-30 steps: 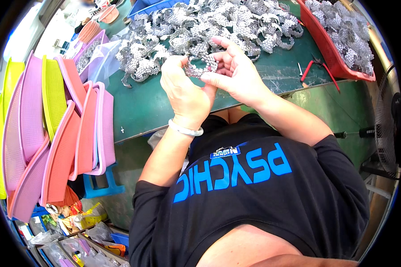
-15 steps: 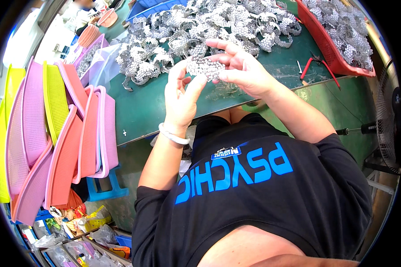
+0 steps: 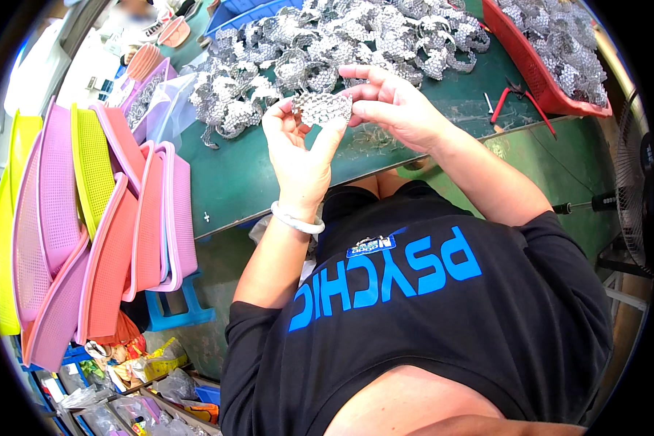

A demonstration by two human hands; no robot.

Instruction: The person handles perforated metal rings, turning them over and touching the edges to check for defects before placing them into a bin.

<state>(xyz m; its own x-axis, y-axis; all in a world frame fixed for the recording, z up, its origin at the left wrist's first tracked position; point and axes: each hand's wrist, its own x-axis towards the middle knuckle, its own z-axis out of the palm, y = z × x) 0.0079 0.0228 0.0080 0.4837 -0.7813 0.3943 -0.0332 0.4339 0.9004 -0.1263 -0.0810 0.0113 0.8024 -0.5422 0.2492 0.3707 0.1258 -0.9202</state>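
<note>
Between my two hands, above the near part of the green table, is a silvery curved band [image 3: 323, 109] with a bumpy, beaded-looking surface. My left hand [image 3: 298, 145] grips its left part and underside, thumb in front and fingers behind. At the band's right end, my right hand [image 3: 394, 109] pinches it between thumb and fingers. Just beyond my hands lies a big heap of similar silvery bands [image 3: 298, 65], spread across the table. The fingertips behind the band are partly hidden.
A red basket [image 3: 519, 69] full of like pieces stands at the right, with red-handled pliers [image 3: 501, 107] near it. Pink, purple and yellow-green baskets [image 3: 109, 240] are stacked on the left. A blue stool [image 3: 178, 309] stands below them; a black fan [image 3: 628, 182] is far right.
The band has shifted slightly left and turned, so more of its broad side shows. My left hand has tilted with it, and my right fingers have drawn toward its end.
</note>
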